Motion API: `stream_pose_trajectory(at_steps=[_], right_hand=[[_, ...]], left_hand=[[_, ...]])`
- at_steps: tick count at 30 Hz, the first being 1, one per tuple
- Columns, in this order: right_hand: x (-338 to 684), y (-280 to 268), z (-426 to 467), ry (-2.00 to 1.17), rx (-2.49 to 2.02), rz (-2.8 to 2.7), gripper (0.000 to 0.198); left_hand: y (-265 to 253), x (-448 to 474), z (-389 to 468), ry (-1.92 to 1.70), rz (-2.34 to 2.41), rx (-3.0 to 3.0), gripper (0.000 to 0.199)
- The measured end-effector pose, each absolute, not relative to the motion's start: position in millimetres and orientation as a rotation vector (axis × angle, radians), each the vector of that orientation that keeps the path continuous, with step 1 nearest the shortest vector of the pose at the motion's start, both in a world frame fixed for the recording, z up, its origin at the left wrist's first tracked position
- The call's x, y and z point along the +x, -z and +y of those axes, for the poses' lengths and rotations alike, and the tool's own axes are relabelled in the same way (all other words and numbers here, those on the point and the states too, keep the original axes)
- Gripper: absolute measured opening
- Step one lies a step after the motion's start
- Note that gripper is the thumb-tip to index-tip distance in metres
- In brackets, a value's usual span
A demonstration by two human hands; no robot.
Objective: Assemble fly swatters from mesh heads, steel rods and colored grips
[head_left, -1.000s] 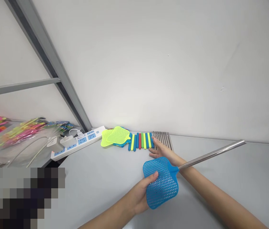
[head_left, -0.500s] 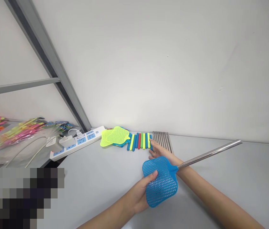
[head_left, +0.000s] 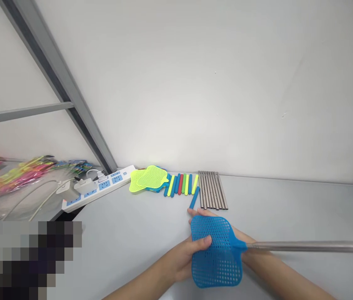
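My left hand (head_left: 182, 257) is closed on the mesh head of a blue fly swatter (head_left: 220, 266), thumb on top. From the swatter's neck a metal rod (head_left: 314, 247) runs right and out of the frame. Behind the mesh, my right hand (head_left: 201, 212) is partly hidden, its fingertips closed on the lower end of a blue handle grip (head_left: 194, 198). Beyond it is a row of coloured handle grips (head_left: 180, 184). Several metal tubes (head_left: 213, 190) lie side by side to their right.
Yellow and blue swatter heads (head_left: 149, 178) are piled left of the row. A white power strip (head_left: 101, 188) with plugs and cables lies further left, near bagged colourful items (head_left: 23, 177). A grey metal frame (head_left: 79, 104) stands at the wall (head_left: 226, 83).
My right hand has taken the blue grip from the row's right end and drawn it toward me. The swatter has turned and come lower, its rod now nearly level.
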State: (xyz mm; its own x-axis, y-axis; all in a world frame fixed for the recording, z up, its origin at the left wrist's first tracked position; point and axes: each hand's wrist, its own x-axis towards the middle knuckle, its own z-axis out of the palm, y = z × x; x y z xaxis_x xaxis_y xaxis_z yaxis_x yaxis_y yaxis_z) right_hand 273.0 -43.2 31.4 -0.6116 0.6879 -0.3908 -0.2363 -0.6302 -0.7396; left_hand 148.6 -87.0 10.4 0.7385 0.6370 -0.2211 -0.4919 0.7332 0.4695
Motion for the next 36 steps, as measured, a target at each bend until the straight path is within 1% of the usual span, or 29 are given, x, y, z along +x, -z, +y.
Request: stream_pose_trajectory(at_steps=[4, 6, 9, 12, 17, 21, 25, 27, 30, 33, 36], right_hand=[[278.2, -39.1, -48.2, -2.296, -0.965, -0.862, 0.043], [279.7, -46.4, -46.3, -2.174, -0.994, -0.997, 0.045], [277.4, -51.1, -36.8, -1.864, -1.037, -1.274, 0.046], [268.7, -40.2, -17.3, -1.629, -1.060, -1.482, 0.040], [252.5, -23.8, 5.8, -1.457, -1.054, -1.705, 0.037], [253.7, -46.7, -19.0, -1.559, -1.034, -1.732, 0.031], [259.5, -67.6, -50.0, -1.675, -0.912, -1.650, 0.026], [261.2, -66.8, -54.3, -1.715, -0.892, -1.621, 0.022], [265.7, -55.5, -48.7, -1.732, -0.864, -1.536, 0.018], [276.6, -43.0, -40.0, -1.868, -0.853, -1.473, 0.020], [293.2, -38.1, -37.4, -1.945, -0.888, -1.267, 0.019]], left_hand=[[-10.1, 149.3, -89.1, -0.603, 0.348, 0.445, 0.035], [-10.2, 149.0, -88.9, -0.611, 0.357, 0.452, 0.033], [-11.3, 148.0, -87.3, -0.620, 0.383, 0.436, 0.031], [-13.7, 147.4, -86.0, -0.605, 0.403, 0.406, 0.029], [-15.5, 147.7, -86.0, -0.615, 0.456, 0.375, 0.030], [-13.9, 147.5, -86.4, -0.616, 0.462, 0.365, 0.031], [-10.9, 147.6, -86.9, -0.634, 0.491, 0.375, 0.026], [-9.9, 147.9, -87.4, -0.643, 0.510, 0.384, 0.024], [-10.3, 147.7, -87.9, -0.618, 0.481, 0.387, 0.028], [-12.5, 146.2, -87.6, -0.621, 0.425, 0.394, 0.029], [-16.3, 143.8, -86.2, -0.667, 0.403, 0.408, 0.029]])
